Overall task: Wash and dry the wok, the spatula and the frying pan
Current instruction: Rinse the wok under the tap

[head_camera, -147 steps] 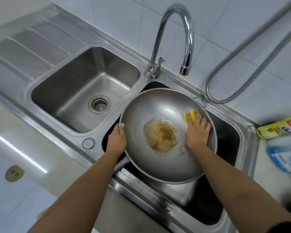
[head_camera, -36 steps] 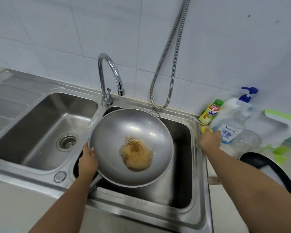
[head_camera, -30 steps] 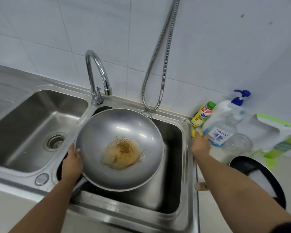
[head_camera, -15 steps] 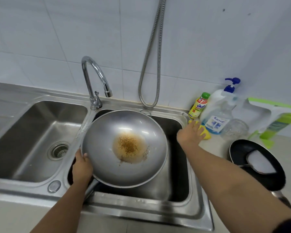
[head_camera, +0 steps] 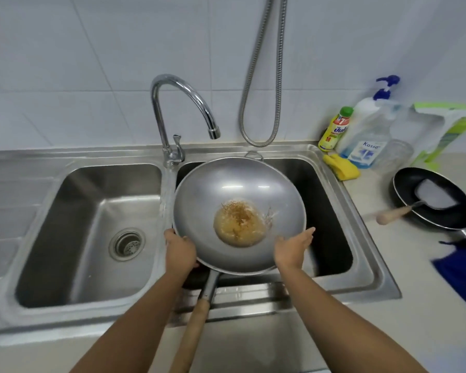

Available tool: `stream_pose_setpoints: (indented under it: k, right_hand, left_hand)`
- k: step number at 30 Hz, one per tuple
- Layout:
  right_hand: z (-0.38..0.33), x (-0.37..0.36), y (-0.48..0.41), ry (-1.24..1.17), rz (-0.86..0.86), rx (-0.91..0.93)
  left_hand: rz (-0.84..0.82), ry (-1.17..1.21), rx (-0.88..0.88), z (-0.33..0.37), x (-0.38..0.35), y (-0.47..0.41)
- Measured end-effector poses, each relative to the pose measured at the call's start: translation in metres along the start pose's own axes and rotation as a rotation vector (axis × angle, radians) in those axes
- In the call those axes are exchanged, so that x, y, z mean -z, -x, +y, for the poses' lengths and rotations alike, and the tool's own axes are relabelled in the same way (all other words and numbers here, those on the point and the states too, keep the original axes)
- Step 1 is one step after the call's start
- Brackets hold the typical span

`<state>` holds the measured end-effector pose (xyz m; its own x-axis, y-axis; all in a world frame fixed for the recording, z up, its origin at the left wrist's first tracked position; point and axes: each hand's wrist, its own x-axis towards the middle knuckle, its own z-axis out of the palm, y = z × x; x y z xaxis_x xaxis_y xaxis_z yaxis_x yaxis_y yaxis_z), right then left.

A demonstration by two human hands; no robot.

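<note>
A steel wok [head_camera: 240,189] with a wooden handle sits over the right sink basin [head_camera: 326,200], with brown dirty water pooled at its bottom. My left hand [head_camera: 179,251] grips the wok's near left rim. My right hand [head_camera: 292,247] is open, palm up, at the near right rim, holding nothing. A black frying pan [head_camera: 412,219] stands on the counter at the right, and the spatula [head_camera: 428,196] with a wooden handle lies in it.
A yellow sponge [head_camera: 342,168] lies on the counter by the basin corner, next to soap bottles [head_camera: 366,130]. The tap [head_camera: 178,114] arches over the wok. A left basin [head_camera: 92,227], a hanging hose [head_camera: 264,76] and a blue cloth [head_camera: 460,267] are also here.
My right hand left the yellow sponge on the counter by the bottles and came back empty to the wok's near right rim. The left hand kept its grip on the wok.
</note>
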<state>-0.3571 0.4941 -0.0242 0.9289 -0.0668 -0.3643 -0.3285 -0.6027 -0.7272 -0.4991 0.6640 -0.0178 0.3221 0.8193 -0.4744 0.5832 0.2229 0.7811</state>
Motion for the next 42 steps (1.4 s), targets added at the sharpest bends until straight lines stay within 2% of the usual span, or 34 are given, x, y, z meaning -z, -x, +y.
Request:
stream_pose_setpoints:
  k: [5, 7, 10, 12, 14, 22, 25, 29, 31, 34, 36, 42]
  right_hand:
    - [0.016, -0.008, 0.001, -0.038, 0.008, -0.223]
    - [0.019, -0.011, 0.001, -0.049, 0.003, -0.211]
    - [0.017, -0.010, -0.001, -0.082, 0.026, -0.203]
    - [0.018, -0.012, -0.001, -0.084, 0.029, -0.204]
    - [0.019, -0.013, -0.001, -0.098, 0.032, -0.209]
    - [0.006, -0.004, 0.009, -0.158, 0.051, -0.224]
    - [0.003, 0.001, 0.015, -0.247, 0.085, -0.194]
    - [-0.009, 0.015, 0.019, -0.363, 0.127, -0.124]
    - [-0.019, 0.029, 0.020, -0.416, 0.096, -0.060]
    - [-0.035, 0.051, 0.019, -0.372, 0.035, 0.066]
    - [-0.046, 0.064, 0.020, -0.350, 0.070, 0.132]
    - [-0.094, 0.099, 0.036, -0.405, 0.185, 0.385]
  left_hand:
    - [-0.143, -0.194, -0.013, 0.009, 0.024, -0.021]
    - [-0.160, -0.297, -0.052, 0.013, 0.036, -0.036]
    - [-0.059, -0.627, -0.260, 0.024, 0.053, -0.062]
    - [-0.038, -0.698, -0.327, 0.033, 0.059, -0.083]
    - [-0.096, -0.703, -0.352, 0.043, 0.059, -0.102]
    - [-0.243, -0.619, -0.378, 0.077, 0.046, -0.168]
    - [-0.234, -0.679, -0.393, 0.083, 0.045, -0.163]
    - [-0.228, -0.530, -0.356, 0.083, 0.034, -0.163]
    - [-0.249, -0.424, -0.314, 0.084, 0.025, -0.163]
    - [-0.274, -0.336, -0.284, 0.083, 0.011, -0.160]
    - [-0.287, -0.297, -0.253, 0.078, 0.004, -0.149]
    - [-0.360, 0.044, -0.110, 0.054, -0.039, -0.121]
